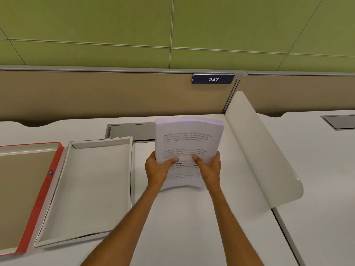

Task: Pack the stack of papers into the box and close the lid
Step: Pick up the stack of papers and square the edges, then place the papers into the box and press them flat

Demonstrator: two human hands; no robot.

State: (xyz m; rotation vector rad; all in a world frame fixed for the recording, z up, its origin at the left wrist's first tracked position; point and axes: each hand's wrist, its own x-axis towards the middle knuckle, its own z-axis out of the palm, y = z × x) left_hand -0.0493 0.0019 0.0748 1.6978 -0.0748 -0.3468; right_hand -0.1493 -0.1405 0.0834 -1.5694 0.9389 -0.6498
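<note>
Papers (187, 143) ride above the tabletop (221, 217), right of the open box (86, 189), my left hand (157, 167) and right hand (209, 167) clamped on their near end; they bow, so I risk sheets fanning loose or snagging the box wall.

Surface: pale grey desk (192, 227), bounded at far edge by a tan partition panel. Lying directly on it, left of centre: open white box tray (90, 189), shallow, interior bare. Just beside it, further left: red-edged lid (41, 194), inverted, brown inside face up, partly out of view. Grey recessed cable hatch (132, 131) set in far desk edge. White curved divider (265, 150) stands along right edge.
</note>
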